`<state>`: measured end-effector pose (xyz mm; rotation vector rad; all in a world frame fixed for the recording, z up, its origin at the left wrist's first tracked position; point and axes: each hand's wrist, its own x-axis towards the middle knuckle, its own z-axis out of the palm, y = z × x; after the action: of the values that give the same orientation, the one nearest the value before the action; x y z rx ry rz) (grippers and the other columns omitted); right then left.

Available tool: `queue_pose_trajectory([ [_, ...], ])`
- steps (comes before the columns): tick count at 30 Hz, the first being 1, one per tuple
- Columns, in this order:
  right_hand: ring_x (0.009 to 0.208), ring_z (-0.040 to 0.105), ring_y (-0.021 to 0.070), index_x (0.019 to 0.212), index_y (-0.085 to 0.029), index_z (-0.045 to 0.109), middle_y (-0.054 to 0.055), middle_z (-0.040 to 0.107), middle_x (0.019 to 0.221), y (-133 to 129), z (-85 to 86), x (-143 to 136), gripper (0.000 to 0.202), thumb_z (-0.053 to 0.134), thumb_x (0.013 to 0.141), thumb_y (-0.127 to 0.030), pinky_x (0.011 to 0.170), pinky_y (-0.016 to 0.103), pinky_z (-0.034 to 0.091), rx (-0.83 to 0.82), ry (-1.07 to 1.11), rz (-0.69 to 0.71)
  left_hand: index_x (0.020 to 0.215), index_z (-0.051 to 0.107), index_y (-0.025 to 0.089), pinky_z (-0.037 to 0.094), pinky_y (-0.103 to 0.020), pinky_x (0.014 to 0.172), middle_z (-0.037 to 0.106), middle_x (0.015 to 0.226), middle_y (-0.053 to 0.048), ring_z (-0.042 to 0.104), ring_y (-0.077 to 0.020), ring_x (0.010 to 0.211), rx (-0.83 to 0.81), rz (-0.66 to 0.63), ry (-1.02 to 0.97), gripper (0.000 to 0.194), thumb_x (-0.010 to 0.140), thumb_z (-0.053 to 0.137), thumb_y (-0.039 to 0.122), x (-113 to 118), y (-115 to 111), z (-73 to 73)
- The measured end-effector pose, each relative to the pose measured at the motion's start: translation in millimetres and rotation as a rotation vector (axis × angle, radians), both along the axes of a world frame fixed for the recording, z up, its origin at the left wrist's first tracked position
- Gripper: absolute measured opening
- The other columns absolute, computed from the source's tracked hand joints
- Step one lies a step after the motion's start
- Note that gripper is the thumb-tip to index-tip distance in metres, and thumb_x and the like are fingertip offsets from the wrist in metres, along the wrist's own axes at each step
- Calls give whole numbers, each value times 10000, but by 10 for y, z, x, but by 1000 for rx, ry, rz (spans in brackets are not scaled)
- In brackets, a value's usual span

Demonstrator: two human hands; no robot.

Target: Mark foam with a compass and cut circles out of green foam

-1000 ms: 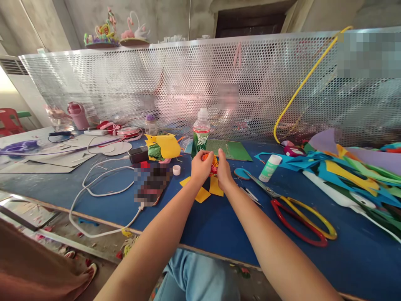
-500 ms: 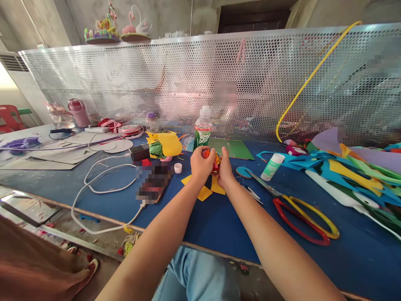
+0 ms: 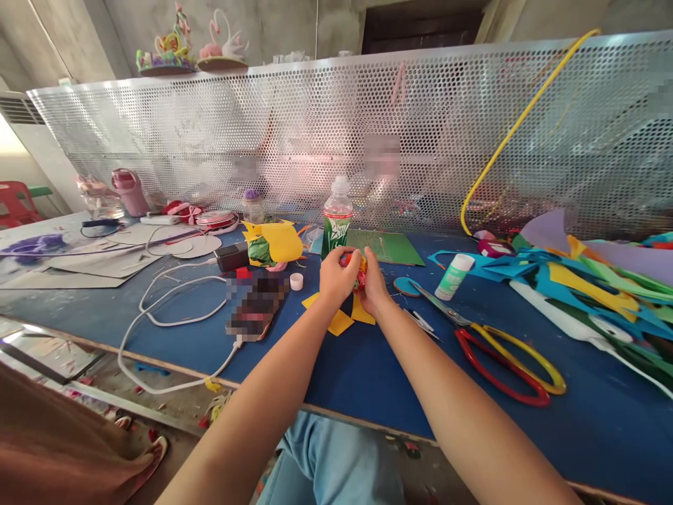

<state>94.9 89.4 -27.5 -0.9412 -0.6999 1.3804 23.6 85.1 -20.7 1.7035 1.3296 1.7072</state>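
Between my two hands is a small red and orange crumpled piece (image 3: pixel 360 272), mostly hidden by the fingers. My left hand (image 3: pixel 337 275) is closed round its left side. My right hand (image 3: pixel 375 284) holds it from the right, fingers bent round it. Yellow paper pieces (image 3: pixel 341 323) lie on the blue table (image 3: pixel 362 372) just beneath the hands. A green-labelled bottle (image 3: pixel 337 219) stands right behind my left hand. To the right are scissors (image 3: pixel 488 351) with red and yellow handles and a glue stick (image 3: pixel 454 277).
A phone (image 3: pixel 257 308) with a white cable (image 3: pixel 176 321) and a white cap (image 3: pixel 296 281) lie left of the hands. Colored sheets and strips (image 3: pixel 594 280) pile up at right. A perforated metal panel (image 3: pixel 294 140) runs along the back. Someone's foot (image 3: pixel 152 456) shows at lower left.
My right hand's raised thumb has come down toward the left hand, and the hands are closer together round the red and orange piece. The view has shifted slightly.
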Motion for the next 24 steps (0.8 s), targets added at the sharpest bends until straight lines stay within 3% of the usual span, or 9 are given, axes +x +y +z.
queue_pose_trajectory([
  [15, 487, 558, 131, 627, -206, 595, -49, 582, 496, 181, -157, 76, 311, 498, 786, -456, 405, 216, 379, 42, -149, -144, 825, 679, 185, 458, -272, 736, 690, 815, -39, 622, -180, 786, 26, 0, 32, 202, 829, 504, 284, 22, -3, -19],
  [24, 540, 599, 160, 736, -222, 604, -14, 642, 602, -15, 34, -31, 326, 433, 813, -488, 412, 245, 417, -23, -49, 21, 871, 654, 198, 427, -302, 875, 628, 937, -67, 577, -193, 934, 163, 59, 75, 143, 821, 548, 280, -13, -49, 53],
])
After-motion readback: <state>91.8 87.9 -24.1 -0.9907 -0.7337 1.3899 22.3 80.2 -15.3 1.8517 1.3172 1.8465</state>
